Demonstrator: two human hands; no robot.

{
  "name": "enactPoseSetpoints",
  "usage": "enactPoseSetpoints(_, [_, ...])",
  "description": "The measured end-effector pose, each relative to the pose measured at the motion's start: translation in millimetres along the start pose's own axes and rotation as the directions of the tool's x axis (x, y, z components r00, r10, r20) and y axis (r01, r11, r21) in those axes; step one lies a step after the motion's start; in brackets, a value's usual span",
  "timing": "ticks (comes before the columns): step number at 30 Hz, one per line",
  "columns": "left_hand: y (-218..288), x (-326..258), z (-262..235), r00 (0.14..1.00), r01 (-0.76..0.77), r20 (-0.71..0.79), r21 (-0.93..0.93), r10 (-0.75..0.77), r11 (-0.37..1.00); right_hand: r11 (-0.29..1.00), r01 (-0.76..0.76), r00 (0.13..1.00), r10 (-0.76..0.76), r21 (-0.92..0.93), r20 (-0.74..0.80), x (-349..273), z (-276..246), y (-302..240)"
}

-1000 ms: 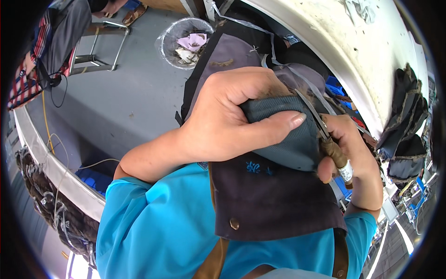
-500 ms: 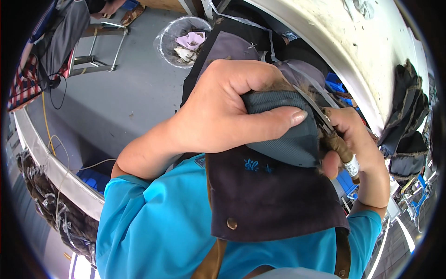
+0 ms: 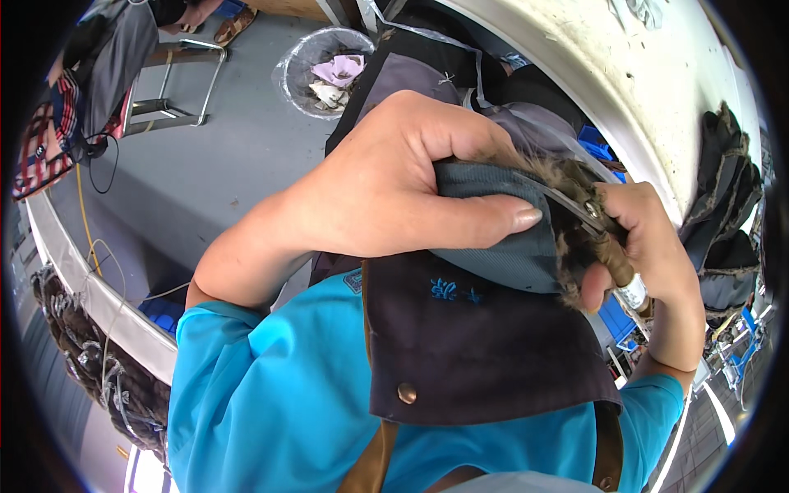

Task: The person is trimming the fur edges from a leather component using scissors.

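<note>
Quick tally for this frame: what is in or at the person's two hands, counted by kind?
Hands: 2, left hand and right hand
Grey fabric piece with a furry brown edge: 1, gripped by the left hand
Scissors: 1, in the right hand
Total: 4

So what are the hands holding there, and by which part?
The left hand pinches a grey-blue cloth piece along its folded edge. The right hand grips small scissors by their handles, at the cloth's furry trim.

Matt ribbed grey cloth (image 3: 501, 246), fuzzy brown fur trim (image 3: 567, 177), shiny metal scissor blades (image 3: 567, 201).
</note>
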State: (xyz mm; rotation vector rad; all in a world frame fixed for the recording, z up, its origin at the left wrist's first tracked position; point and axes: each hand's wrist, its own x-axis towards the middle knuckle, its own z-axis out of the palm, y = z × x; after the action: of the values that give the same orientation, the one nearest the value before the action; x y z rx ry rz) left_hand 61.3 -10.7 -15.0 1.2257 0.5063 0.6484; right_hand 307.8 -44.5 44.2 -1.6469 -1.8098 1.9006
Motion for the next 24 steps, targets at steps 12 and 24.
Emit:
enactPoseSetpoints(12, [2.2, 3.7, 0.1, 0.996, 0.071, 0.049, 0.019, -0.072, 0.997, 0.962, 0.112, 0.991, -0.126, -0.249, -0.038, 3.0, -5.2, -0.9])
enactPoseSetpoints(24, [0.9, 5.3, -4.2, 0.987, 0.116, 0.112, 0.014, -0.116, 0.993, 0.988, 0.085, 0.995, -0.078, -0.131, 0.057, 6.7, -8.7, 2.0])
